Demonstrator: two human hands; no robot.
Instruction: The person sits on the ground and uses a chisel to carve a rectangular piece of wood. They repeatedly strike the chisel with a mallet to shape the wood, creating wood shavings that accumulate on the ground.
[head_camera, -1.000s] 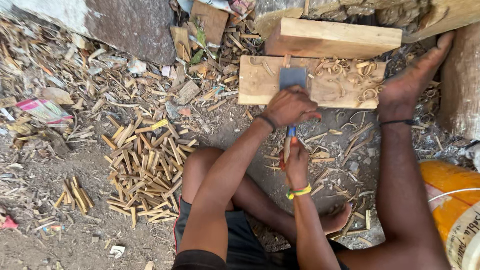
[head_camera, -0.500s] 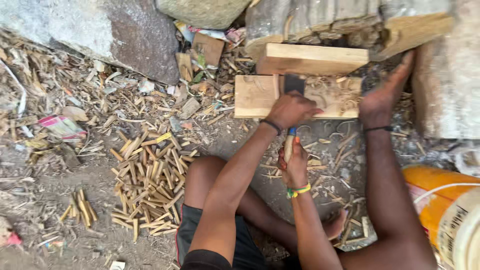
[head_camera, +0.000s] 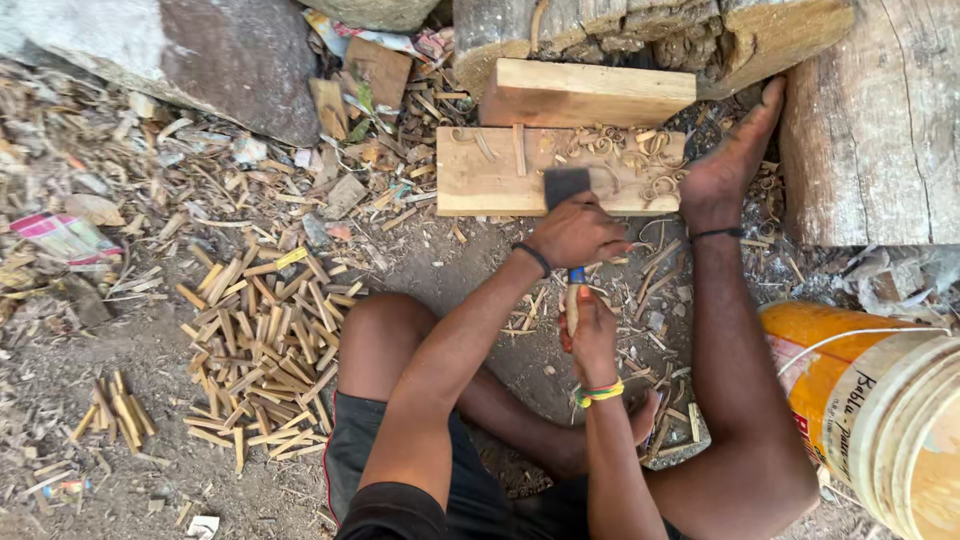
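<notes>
I see the chisel (head_camera: 567, 190) lying blade-down on the wooden board (head_camera: 480, 180), my left hand (head_camera: 578, 232) closed over its top and my right hand (head_camera: 592, 325) gripping its handle below. Cut sticks (head_camera: 265, 340) are piled to the left on the ground.

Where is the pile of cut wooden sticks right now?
The pile of sticks lies on the ground at the left of the head view, beside the person's bent knee and below the big grey rock.

Left hand (head_camera: 578, 232) with blade (head_camera: 566, 186) lower on board (head_camera: 490, 180) — view nearer.
</notes>
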